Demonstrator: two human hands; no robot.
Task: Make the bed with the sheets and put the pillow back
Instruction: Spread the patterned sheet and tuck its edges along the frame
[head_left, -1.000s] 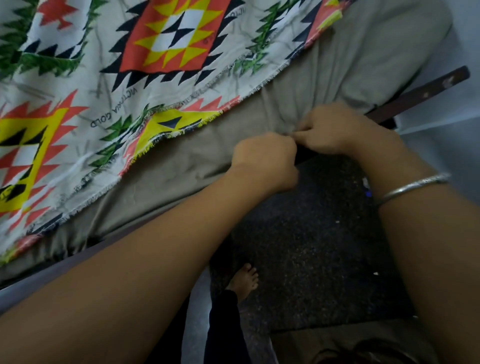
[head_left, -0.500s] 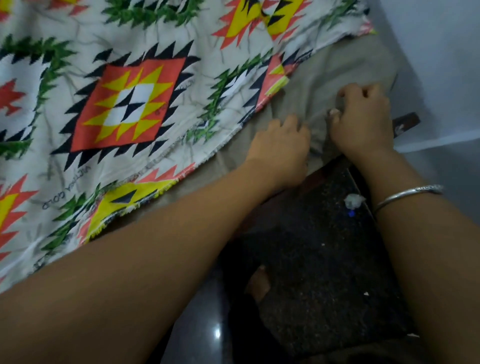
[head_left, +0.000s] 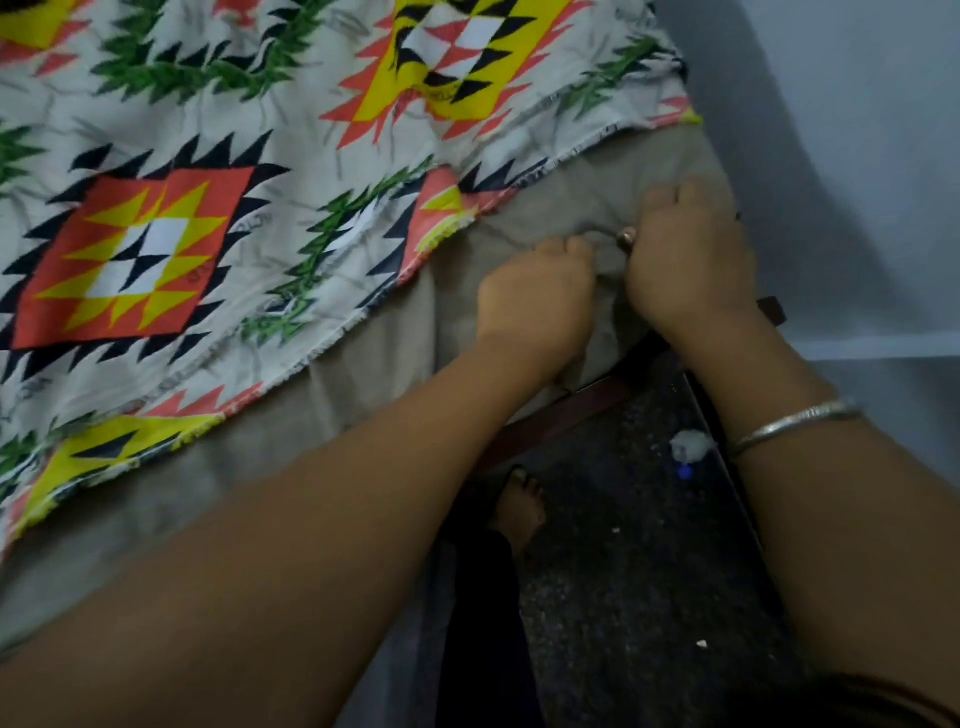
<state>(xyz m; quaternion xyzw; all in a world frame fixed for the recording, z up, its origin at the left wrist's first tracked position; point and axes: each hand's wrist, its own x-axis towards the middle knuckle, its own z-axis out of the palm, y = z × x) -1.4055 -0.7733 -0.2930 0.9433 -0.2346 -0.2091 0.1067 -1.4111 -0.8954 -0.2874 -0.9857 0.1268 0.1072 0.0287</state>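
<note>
Gripping beige sheet (head_left: 582, 208) (both hands (head_left: 613, 280)).

Patterned sheet (head_left: 218, 171): off-white ground; geometric diamond motifs in orange-red and yellow with white centres, edged by black sawtooth triangles; green jagged leaf-like shapes between motifs; faint grey lettering. Under-sheet (head_left: 363, 384): plain greyish beige, no pattern. Bed frame (head_left: 566, 415): dark reddish brown. Floor (head_left: 623, 571): black, finely speckled. Bangle (head_left: 795, 423): silver. Wall (head_left: 857, 156): pale blue-grey.
</note>
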